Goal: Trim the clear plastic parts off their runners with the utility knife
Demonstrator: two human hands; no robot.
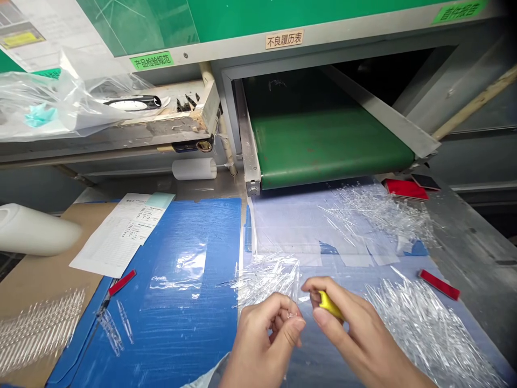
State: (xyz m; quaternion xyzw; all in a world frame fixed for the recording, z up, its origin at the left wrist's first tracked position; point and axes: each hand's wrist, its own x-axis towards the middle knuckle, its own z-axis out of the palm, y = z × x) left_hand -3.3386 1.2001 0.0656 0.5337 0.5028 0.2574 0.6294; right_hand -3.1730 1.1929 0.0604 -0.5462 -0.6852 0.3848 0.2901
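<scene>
The left hand (264, 337) pinches a clear plastic piece (291, 313), wrist turned inward. The right hand (355, 334) clenches a yellow object (329, 305) just beside it.

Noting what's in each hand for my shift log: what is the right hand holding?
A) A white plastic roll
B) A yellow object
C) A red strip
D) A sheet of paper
B. The right hand pinches a yellow object between thumb and fingers, while the left hand pinches clear plastic pieces.
</scene>
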